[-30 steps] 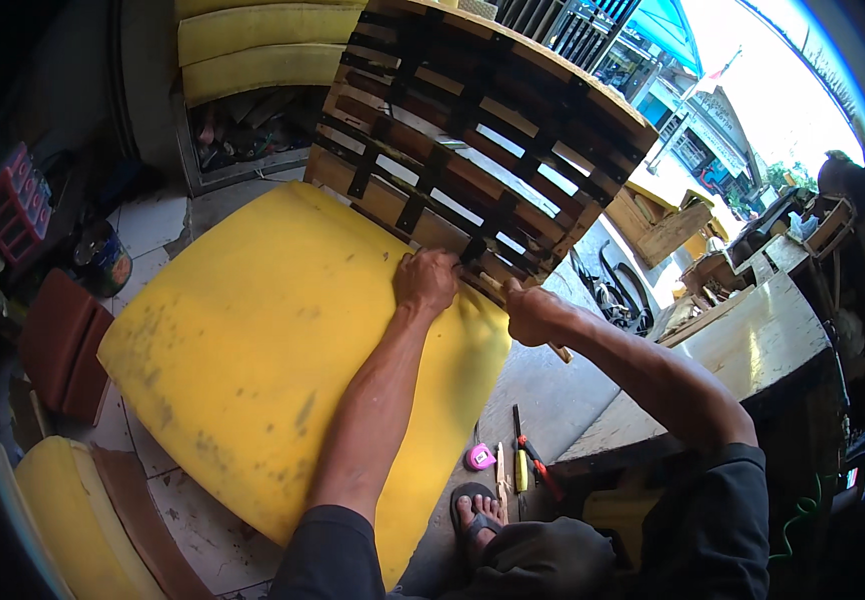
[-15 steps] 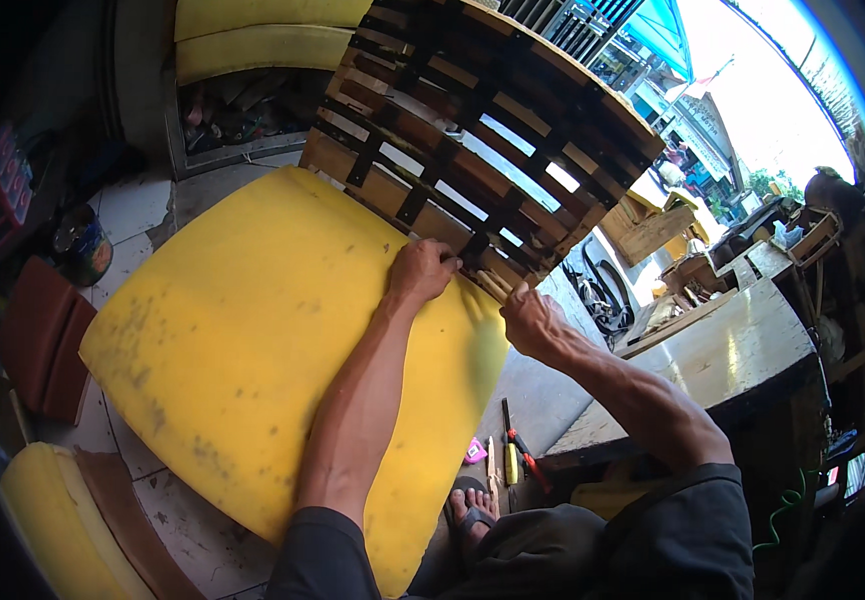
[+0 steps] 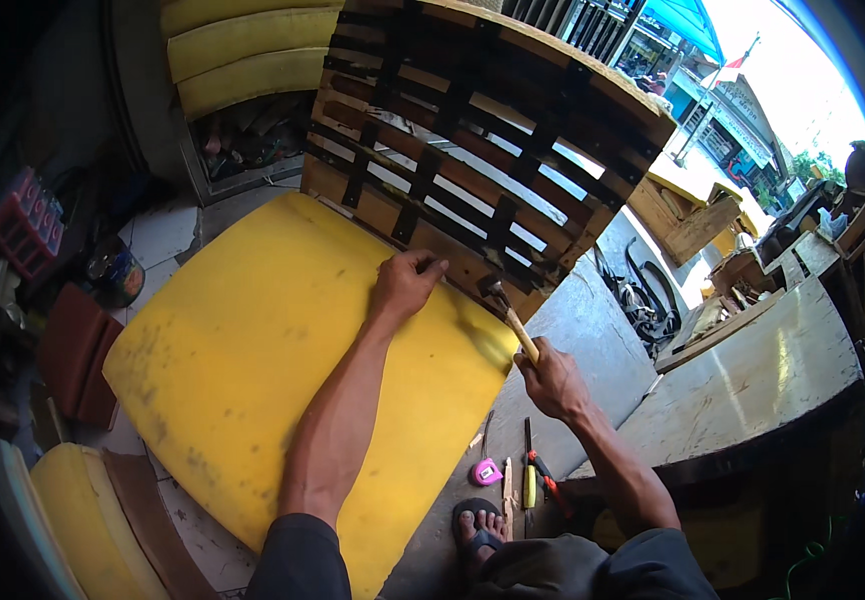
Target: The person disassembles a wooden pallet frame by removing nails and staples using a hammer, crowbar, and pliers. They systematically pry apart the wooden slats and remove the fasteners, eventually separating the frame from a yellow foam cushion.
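A wooden frame (image 3: 378,209) laced with dark crossing straps stands tilted at the far side of a large yellow foam sheet (image 3: 243,330) with grey spots. My right hand (image 3: 556,380) grips the wooden handle of a hammer (image 3: 521,333). The hammer's head lies close to the frame's lower rail, near its right end. My left hand (image 3: 406,288) rests over the foam's far edge beside that rail. Its thumb and fingers are pinched together; whatever they hold is too small to make out.
A pink tape measure (image 3: 487,472), a yellow-handled tool (image 3: 530,487) and red-handled pliers (image 3: 550,487) lie near my sandalled foot (image 3: 479,527). A pale worktop (image 3: 733,385) stands right. Left are a pink plastic basket (image 3: 28,225) and brown padded pieces (image 3: 73,355).
My right hand has drawn back toward me and slightly right, and the hammer now shows clearly with its head at the rail. My left hand stays pinched by the foam's edge. The view has shifted.
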`<state>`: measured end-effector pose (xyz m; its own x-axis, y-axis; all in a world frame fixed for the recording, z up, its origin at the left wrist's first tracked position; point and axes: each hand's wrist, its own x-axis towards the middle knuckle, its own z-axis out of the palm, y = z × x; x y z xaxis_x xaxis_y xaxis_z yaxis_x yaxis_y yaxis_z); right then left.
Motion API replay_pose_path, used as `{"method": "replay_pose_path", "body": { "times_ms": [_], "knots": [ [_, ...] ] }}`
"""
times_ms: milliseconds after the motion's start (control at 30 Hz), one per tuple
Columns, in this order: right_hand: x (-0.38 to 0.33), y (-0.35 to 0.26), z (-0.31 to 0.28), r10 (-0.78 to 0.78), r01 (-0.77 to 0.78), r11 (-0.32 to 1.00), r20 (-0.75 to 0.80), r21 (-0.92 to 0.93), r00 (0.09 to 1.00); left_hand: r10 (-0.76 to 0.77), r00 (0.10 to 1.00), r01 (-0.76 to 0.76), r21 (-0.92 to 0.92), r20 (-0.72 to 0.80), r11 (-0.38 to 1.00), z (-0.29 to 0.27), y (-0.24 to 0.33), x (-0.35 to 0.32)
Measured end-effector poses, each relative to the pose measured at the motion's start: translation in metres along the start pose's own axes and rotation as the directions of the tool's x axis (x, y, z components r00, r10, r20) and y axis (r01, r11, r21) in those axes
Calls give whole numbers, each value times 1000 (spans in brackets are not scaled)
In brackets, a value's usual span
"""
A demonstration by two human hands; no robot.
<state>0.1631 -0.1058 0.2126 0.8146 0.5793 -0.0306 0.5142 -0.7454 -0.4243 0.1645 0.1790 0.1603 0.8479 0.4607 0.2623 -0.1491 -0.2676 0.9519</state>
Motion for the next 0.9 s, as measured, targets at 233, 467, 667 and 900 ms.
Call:
{"method": "replay_pose_path", "body": {
  "times_ms": [233, 467, 667, 900],
  "knots": [
    [-22, -17, -4, 83, -124, 969, 192, 216, 978, -33, 999, 39, 166, -36, 985, 5, 6, -2],
    [-24, -36, -20, 155, -421, 694, 450, 584, 880, -12, 992, -30, 322, 127, 946, 23, 30, -9],
    [-25, -59, -21, 191, -527, 317, 492, 789, 850, -56, 995, 36, 233, 79, 972, 31, 12, 14],
    [24, -84, 30, -42, -516, -296, 528, 804, 848, 10, 999, -13, -58, -54, 998, 8, 6, 32]
  ]
}}
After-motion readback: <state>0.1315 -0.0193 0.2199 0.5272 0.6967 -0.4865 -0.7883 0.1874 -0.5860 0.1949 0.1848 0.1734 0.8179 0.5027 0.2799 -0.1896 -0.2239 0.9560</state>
